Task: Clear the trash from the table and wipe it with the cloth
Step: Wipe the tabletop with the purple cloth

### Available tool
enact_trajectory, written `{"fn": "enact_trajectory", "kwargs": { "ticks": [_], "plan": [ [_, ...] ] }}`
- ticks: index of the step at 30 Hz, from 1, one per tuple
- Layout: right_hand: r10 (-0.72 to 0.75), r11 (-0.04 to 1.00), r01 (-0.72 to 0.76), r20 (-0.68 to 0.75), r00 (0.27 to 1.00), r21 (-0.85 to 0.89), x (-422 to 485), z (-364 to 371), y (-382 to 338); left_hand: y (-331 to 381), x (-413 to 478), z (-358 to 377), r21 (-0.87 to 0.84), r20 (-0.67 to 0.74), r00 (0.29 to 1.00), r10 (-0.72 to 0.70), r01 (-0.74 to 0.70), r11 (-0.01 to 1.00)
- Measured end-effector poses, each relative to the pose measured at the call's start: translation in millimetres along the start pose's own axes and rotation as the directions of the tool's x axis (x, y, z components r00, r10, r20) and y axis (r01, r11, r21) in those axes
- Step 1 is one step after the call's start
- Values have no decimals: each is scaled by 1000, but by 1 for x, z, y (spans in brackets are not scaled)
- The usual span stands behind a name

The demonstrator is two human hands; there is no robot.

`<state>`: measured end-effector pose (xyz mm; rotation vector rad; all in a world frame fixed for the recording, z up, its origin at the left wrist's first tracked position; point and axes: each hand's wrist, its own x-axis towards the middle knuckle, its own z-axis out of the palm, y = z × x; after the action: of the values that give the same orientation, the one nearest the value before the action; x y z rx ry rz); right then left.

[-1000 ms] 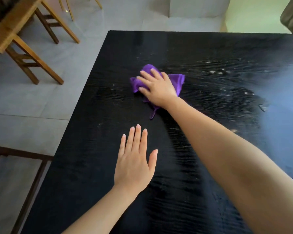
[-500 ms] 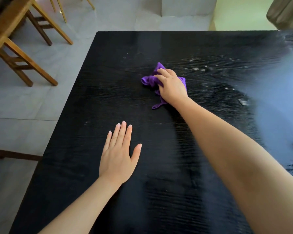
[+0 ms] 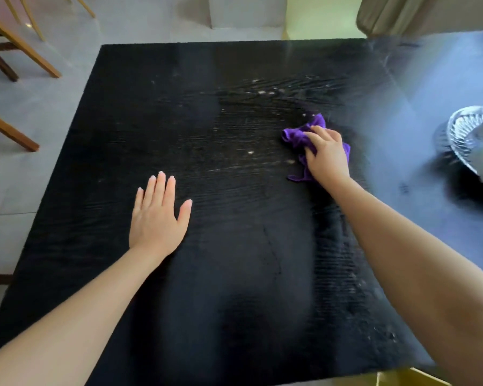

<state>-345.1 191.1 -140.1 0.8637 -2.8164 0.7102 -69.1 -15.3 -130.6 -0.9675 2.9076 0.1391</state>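
Observation:
A crumpled purple cloth (image 3: 297,136) lies on the black wood-grain table (image 3: 207,274), right of centre. My right hand (image 3: 328,157) presses down on it, fingers curled over the fabric, so most of the cloth is hidden. My left hand (image 3: 158,215) rests flat on the table at the left, fingers together and thumb spread, holding nothing. Pale crumbs and smears (image 3: 262,91) dot the tabletop beyond and left of the cloth.
A ribbed glass dish (image 3: 469,135) sits at the table's right edge with something pale in it. Wooden chair legs (image 3: 17,51) stand on the grey tiled floor at the left. A curtain (image 3: 402,15) hangs at the far right.
My right hand has slid the cloth to the right across the table. The view has shifted, bringing the glass dish into sight. My left hand stays flat in place.

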Motion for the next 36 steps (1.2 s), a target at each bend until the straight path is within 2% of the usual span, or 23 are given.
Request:
{"fn": "enact_trajectory", "kwargs": {
  "ticks": [4, 7, 11, 14, 20, 23, 26, 30, 36],
  "plan": [
    [54, 998, -55, -39, 998, -18, -62, -9, -13, -1, 4, -1, 10, 36, 999, 0, 0, 1000],
    [76, 996, -78, -58, 995, -34, -109, -14, -31, 2, -4, -3, -44, 80, 997, 11, -8, 999],
    [81, 994, -85, -68, 994, -62, -176, -19, -60, 26, -64, 4, -96, 22, 986, 165, -162, 982],
    [71, 995, -74, -37, 997, -73, -230, -26, -85, 42, -119, 11, -115, 1, 960, 280, -278, 954],
    [14, 979, -2, 57, 998, -203, -313, -36, -132, 38, -153, 15, -65, -24, 954, 299, -300, 952],
    [-34, 971, 53, 84, 996, -231, -296, -35, -127, 37, -154, 14, -45, -30, 955, 295, -296, 954],
    [-76, 980, 105, 168, 983, -170, -251, -31, -120, 37, -155, 14, -18, -35, 960, 279, -280, 960],
    [-51, 983, 99, 286, 957, -154, -170, -13, -110, 36, -155, 17, -23, -37, 957, 288, -289, 957],
    [-44, 980, 96, 283, 958, -174, -55, 12, -95, 37, -154, 20, -32, -41, 956, 290, -292, 956]
  ]
}}
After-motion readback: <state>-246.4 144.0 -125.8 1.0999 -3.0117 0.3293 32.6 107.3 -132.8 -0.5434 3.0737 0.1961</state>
